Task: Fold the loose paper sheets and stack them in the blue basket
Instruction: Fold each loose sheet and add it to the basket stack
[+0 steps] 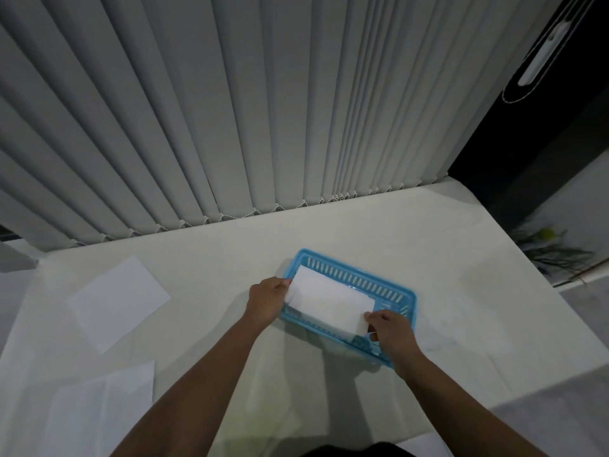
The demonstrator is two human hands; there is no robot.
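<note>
**Folded sheet held over the blue basket**

Nearest the camera, both forearms reach forward over a pale table toward the basket, which sits a little right of the table's middle and is turned at a slant. The left hand is pinched on the left short edge of a folded sheet, at the basket's left end. The right hand is pinched on the sheet's near right corner, over the basket's near right wall. The sheet lies lengthwise within the basket's rim, covering most of its floor; I cannot tell whether it rests on the bottom or hangs just above it. The slotted far wall and a strip of the right end show bare.

Left of the basket, close to the table's near left edge, loose sheets overlap one another. Farther back on that side, well apart from the basket, a single flat sheet lies at an angle. Bare tabletop runs between these sheets and the basket, and more lies open to the basket's right and behind it.

Beyond the basket, the table's far edge meets grey vertical blinds. To the far right is a dark gap.
</note>
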